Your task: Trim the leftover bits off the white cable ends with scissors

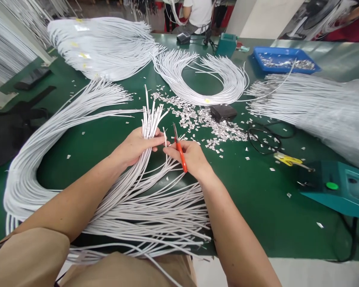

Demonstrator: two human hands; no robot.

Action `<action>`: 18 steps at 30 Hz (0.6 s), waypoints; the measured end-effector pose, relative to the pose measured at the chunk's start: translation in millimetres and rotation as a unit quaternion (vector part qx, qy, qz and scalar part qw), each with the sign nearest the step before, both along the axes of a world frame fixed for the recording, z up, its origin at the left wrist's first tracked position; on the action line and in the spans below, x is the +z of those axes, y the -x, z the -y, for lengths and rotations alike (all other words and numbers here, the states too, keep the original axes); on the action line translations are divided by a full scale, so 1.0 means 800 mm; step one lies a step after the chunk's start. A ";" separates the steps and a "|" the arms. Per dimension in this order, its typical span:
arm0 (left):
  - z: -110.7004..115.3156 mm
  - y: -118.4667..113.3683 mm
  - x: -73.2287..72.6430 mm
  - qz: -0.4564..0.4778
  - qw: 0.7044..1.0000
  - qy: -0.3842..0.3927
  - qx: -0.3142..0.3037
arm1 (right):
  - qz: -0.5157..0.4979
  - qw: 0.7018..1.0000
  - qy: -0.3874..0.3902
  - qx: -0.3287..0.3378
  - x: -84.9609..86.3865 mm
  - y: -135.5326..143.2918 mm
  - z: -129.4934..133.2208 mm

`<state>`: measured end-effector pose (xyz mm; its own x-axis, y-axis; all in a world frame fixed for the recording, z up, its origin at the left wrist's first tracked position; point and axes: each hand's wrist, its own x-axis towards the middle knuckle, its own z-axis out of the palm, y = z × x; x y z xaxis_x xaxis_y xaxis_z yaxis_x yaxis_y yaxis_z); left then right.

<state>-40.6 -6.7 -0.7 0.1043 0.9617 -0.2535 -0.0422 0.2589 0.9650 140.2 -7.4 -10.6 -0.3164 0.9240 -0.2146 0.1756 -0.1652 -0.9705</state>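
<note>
Cables (151, 123): smooth white plastic, a little shiny
Orange tool (182, 157): smooth plastic grip, dark metal tip
Worktop (245, 215): smooth and green, glossy where light hits
Little scraps (227, 130): silvery and shiny, like foil
Tray (283, 50): hard blue plastic
Machine (342, 199): smooth teal case, looks like plastic
Sleeve (30, 259): soft-looking tan cloth, quite dull

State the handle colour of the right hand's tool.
Orange-red handle, clearest in the head view.

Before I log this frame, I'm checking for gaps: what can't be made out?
In the head view:
Bundle: partly hidden by left hand.
Orange tool: any second handle hidden by right hand.
Teal machine: cut off by right edge.
White-shirted co-worker: head cut off by top edge.
</note>
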 end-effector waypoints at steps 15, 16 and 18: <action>0.002 -0.001 0.001 0.028 0.989 0.069 -0.128 | -0.247 0.963 0.093 0.059 -0.014 -0.005 -0.016; 0.001 -0.001 0.001 0.033 0.989 0.071 -0.127 | -0.243 0.964 0.089 0.067 -0.013 -0.005 -0.015; 0.002 0.000 0.002 0.043 0.989 0.071 -0.123 | -0.237 0.966 0.076 0.064 -0.012 -0.004 -0.013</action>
<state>-40.3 -7.9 0.7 0.3589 0.8599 -0.3631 -0.0420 0.4035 0.9140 143.2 3.4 -19.9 -0.5221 0.8400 -0.1479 -0.2541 -0.3187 -0.9131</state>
